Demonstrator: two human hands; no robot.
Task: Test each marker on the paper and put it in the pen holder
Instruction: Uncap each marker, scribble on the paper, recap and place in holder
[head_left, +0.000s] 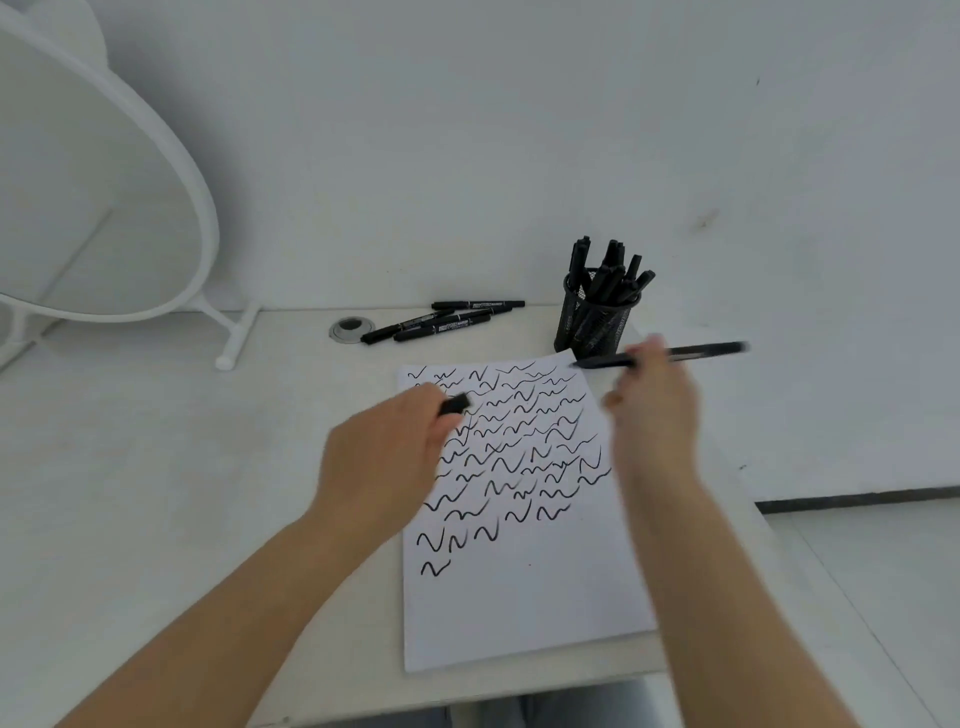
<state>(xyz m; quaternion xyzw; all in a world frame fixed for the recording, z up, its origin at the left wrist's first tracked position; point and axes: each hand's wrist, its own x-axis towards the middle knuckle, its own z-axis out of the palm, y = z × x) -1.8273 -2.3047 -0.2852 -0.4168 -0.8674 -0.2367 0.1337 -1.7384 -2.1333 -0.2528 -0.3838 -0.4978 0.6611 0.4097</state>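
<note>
Left hand (387, 457): above the left edge of the paper (519, 587), fingers curled round a black cap (455, 404) that sticks out past the fingertips.

Right hand (655, 415): blurred, raised over the paper's right edge, gripping a black marker (696, 353) held nearly level, one end pointing left towards the paper's far right corner, just in front of the holder (592, 322).

Paper: white sheet flat on the counter (156, 467), its upper two thirds covered with rows of black squiggles, lower part blank.

Holder: black mesh cup, upright at the paper's far right corner, filled with upright black markers.

Loose markers (441, 319): a few, black, lying together on the counter beyond the paper, left of the holder.

Grommet (351, 328): round, set in the counter just left of the loose markers.

Mirror (104, 197): white-framed oval on a stand, far left.
</note>
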